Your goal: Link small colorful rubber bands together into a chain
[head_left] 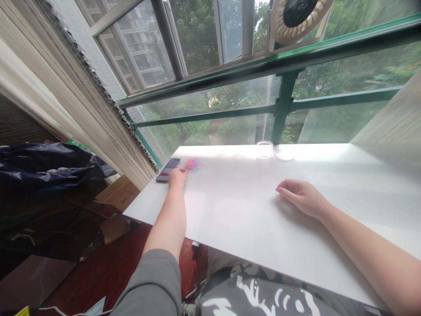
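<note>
My left hand [177, 176] reaches to the far left of the white table [230, 197], its fingertips pinched together at the near edge of a small heap of pink and blue bits [193, 164]. Whatever the pinch holds is too small to make out. Just left of that hand lies a dark smartphone [169, 170], screen up. Resting on the tabletop at the right, my right hand [298, 196] has its fingers curled in and thumb near the index fingertip, with nothing visible inside. A clear round container [265, 149] stands at the back edge, beside a clear round lid [284, 155].
Behind the table runs a window with a green railing [283, 103]; a round fan [301, 17] hangs at the top right. Curtains [82, 87] fall at the left. A dark plastic bag [49, 169] and a cardboard box [118, 193] lie beyond the table's left edge.
</note>
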The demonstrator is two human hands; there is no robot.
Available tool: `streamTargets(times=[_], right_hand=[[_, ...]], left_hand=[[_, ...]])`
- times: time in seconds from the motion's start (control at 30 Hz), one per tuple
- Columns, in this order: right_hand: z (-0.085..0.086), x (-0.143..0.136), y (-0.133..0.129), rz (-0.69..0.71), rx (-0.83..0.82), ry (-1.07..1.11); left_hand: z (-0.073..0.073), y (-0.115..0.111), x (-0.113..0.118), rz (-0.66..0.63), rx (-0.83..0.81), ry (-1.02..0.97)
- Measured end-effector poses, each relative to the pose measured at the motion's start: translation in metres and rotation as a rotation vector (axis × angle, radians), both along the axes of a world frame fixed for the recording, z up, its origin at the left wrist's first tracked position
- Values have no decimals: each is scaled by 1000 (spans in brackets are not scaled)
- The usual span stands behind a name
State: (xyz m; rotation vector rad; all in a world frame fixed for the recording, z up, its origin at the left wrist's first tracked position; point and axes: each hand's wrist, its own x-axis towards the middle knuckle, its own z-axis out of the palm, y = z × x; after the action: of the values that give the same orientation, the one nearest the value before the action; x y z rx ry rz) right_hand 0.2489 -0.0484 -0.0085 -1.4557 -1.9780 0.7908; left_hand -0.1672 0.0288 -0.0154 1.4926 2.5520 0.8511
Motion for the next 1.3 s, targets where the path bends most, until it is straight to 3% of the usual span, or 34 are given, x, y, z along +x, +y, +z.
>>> streamTargets(times=[0.3,0.47,0.57,0.63,0.77,0.97,1.03,1.13,1.3], right_hand=[[1,-1,-1,16,4,28],[2,-3,-1,28,21,70],[2,-4,-1,40,49,98],[2,-5,0,48,61,115],[0,-5,2,37,91,156],[-4,-6,3,56,106,286],[-5,-6,3,52,113,317],[-7,-6,4,25,111,345],[-7,-6,4,27,126,301]], left_hand=[[-1,2,4,26,-30,108],[2,-2,15,-27,123,127],[8,-6,44,-151,263,88],[13,-11,74,-314,322,25],[23,-26,146,-723,230,-157],[26,-44,228,-1076,166,-443],[24,-46,244,-1137,142,-532],[18,-48,260,-1113,124,-718],[6,-53,264,-1156,88,-935]])
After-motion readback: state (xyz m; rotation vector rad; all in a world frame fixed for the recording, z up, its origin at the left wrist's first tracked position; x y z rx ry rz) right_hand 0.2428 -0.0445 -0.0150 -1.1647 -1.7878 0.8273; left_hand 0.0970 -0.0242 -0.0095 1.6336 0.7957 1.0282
